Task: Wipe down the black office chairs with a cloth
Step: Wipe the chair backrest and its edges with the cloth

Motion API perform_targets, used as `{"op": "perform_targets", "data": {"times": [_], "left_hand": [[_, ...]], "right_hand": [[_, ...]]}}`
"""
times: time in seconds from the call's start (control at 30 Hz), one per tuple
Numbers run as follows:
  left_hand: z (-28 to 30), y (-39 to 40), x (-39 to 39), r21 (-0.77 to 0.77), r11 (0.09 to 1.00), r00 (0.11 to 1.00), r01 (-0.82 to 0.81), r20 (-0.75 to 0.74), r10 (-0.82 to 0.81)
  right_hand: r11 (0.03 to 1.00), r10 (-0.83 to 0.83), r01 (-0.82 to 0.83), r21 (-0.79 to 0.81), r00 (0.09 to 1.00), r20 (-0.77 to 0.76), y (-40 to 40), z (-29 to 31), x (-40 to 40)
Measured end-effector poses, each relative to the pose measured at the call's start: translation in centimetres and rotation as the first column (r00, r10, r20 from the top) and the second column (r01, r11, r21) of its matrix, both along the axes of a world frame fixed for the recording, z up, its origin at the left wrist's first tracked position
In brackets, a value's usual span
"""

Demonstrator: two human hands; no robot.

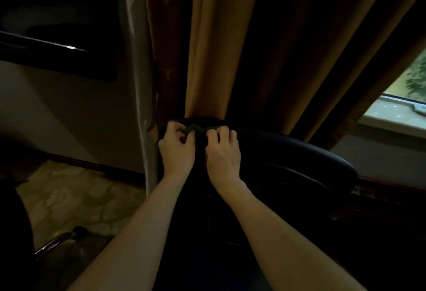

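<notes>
Dim room. Left hand [176,146] and right hand [223,150] side by side, both pinching dark cloth [200,128] atop black chair [311,157].

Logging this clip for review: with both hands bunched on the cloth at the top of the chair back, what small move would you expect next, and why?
Probably a short sideways drag of the dark green cloth along the top edge of the black chair. The left hand and right hand both pinch it there, close together, so a stroke toward the right, where more of the edge shows, seems likeliest. The light is too dim to judge dust.
</notes>
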State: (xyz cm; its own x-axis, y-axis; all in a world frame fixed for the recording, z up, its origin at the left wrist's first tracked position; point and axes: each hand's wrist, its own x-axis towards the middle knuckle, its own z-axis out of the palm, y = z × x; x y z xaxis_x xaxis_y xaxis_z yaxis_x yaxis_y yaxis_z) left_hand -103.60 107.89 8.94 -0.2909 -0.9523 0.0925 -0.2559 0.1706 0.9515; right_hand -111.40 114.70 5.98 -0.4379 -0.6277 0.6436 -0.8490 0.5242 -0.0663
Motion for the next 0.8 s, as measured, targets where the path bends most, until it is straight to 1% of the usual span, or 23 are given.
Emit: {"op": "perform_targets", "data": {"times": [0.07, 0.17, 0.33, 0.4, 0.47, 0.53, 0.63, 0.73, 0.8], "left_hand": [[1.3, 0.2, -1.9, -0.023, 1.0, 1.0, 0.008, 0.007, -0.008], [2.9, 1.6, -5.3, -0.032, 0.998, 0.998, 0.053, 0.031, -0.052], [3.8, 6.1, -10.3, -0.016, 0.977, 0.972, 0.211, 0.11, -0.208], [4.1, 8.2, -12.1, -0.029, 0.96, 0.951, 0.278, 0.148, -0.271], [4.1, 9.7, -12.9, -0.05, 0.945, 0.934, 0.322, 0.176, -0.309], [3.8, 9.9, -12.9, -0.078, 0.94, 0.932, 0.331, 0.182, -0.313], [2.9, 8.6, -11.1, -0.122, 0.944, 0.943, 0.308, 0.174, -0.285], [1.6, 6.2, -7.5, -0.149, 0.951, 0.95, 0.271, 0.197, -0.24], [0.4, 4.2, -4.6, -0.148, 0.961, 0.955, 0.233, 0.22, -0.197]], "right_hand": [[0.999, -0.019, 0.018, -0.026, 0.999, -0.036, 0.4, 1.2, -1.7], [0.994, -0.102, 0.1, -0.04, 0.993, -0.066, 1.9, 2.7, -4.1], [0.966, -0.258, 0.257, -0.029, 0.966, -0.035, 8.1, 2.9, -8.7], [0.948, -0.315, 0.313, -0.057, 0.948, -0.036, 10.9, 2.5, -10.2], [0.938, -0.338, 0.331, -0.106, 0.939, -0.065, 12.6, 2.1, -10.7], [0.929, -0.359, 0.347, -0.126, 0.93, -0.082, 12.6, 2.0, -10.0], [0.93, -0.352, 0.348, -0.115, 0.936, -0.018, 10.7, 1.5, -8.0], [0.947, -0.315, 0.319, -0.036, 0.945, 0.088, 8.4, 0.1, -5.0], [0.968, -0.25, 0.249, 0.019, 0.963, 0.102, 6.8, -0.8, -2.7]]}}
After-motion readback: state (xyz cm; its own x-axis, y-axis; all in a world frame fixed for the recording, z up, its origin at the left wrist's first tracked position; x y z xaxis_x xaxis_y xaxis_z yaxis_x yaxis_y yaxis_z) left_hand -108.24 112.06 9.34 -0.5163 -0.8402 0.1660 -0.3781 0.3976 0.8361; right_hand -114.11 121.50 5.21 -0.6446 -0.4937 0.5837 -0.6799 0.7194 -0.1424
